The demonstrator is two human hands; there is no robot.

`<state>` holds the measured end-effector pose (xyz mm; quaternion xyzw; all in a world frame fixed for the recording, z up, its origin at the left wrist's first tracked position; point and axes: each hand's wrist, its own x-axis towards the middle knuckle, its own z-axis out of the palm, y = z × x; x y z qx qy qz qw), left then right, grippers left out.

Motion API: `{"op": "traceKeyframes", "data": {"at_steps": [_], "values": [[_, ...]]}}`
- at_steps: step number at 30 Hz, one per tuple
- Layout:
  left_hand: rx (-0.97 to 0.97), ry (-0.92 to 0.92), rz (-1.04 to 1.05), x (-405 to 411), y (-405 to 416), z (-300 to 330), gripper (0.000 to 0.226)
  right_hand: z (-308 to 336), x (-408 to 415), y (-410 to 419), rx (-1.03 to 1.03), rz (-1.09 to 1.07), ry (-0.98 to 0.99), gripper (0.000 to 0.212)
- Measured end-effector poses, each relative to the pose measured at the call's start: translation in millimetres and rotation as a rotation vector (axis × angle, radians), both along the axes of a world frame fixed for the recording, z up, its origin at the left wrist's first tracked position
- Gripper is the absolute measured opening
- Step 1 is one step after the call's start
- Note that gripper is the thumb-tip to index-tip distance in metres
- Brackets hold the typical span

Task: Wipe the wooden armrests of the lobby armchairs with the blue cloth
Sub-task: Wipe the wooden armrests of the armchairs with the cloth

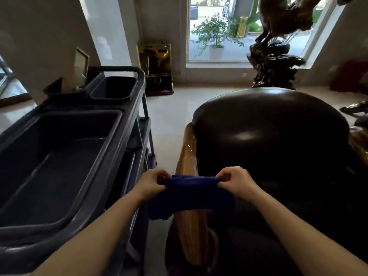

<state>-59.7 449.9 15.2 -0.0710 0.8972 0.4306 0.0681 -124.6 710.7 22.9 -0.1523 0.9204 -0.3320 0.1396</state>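
Observation:
A dark blue cloth (191, 196) is stretched between my two hands, low in the middle of the view. My left hand (152, 182) pinches its left top corner and my right hand (235, 181) pinches its right top corner. The cloth hangs just above or against a glossy wooden armrest (188, 154), which runs from the far end of the chair down toward me. That armrest is the left side of a dark leather armchair (274, 136), whose rounded backrest fills the right half. Part of a second wooden armrest (360, 144) shows at the right edge.
A dark grey cleaning cart (65, 156) with deep tubs stands close on the left, a narrow strip of pale tiled floor (169, 124) between it and the chair. Behind are a carved wooden sculpture (276, 62), a gold stand (157, 64) and a window.

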Motion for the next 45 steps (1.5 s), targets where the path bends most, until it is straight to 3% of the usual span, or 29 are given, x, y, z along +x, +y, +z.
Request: {"op": "traceKeyframes", "data": {"at_steps": [7, 17, 22, 24, 27, 31, 37, 45], "values": [[0.061, -0.146, 0.024, -11.5, 16.6, -114.9, 0.032, -114.3, -12.2, 19.4, -0.022, -0.027, -0.154, 0.025], [0.017, -0.248, 0.012, -41.0, 1.6, -282.6, 0.033, -290.1, -51.7, 4.4, -0.034, -0.032, -0.346, 0.02], [-0.007, -0.179, -0.009, -75.2, -13.2, -300.0, 0.035, -303.6, -81.1, -12.4, -0.08, -0.096, -0.241, 0.022], [-0.102, 0.02, 0.069, -81.0, -10.4, -305.3, 0.043, -305.7, -80.3, -18.4, -0.088, -0.249, -0.004, 0.023], [-0.335, 0.369, 0.262, -65.3, 17.0, -320.4, 0.061, -322.9, -49.0, -33.8, 0.002, -0.468, 0.434, 0.051], [-0.524, 0.358, 0.004, -46.2, 67.4, -367.2, 0.056, -367.6, -6.3, -72.2, 0.055, -0.283, 0.338, 0.062], [-0.495, 0.292, 0.104, -73.2, 77.3, -396.9, 0.054, -387.0, -37.4, -98.3, 0.197, -0.323, 0.23, 0.066], [-0.426, 0.216, 0.116, -154.8, 52.7, -363.9, 0.051, -365.6, -120.3, -115.0, 0.135, -0.202, 0.23, 0.06]]}}
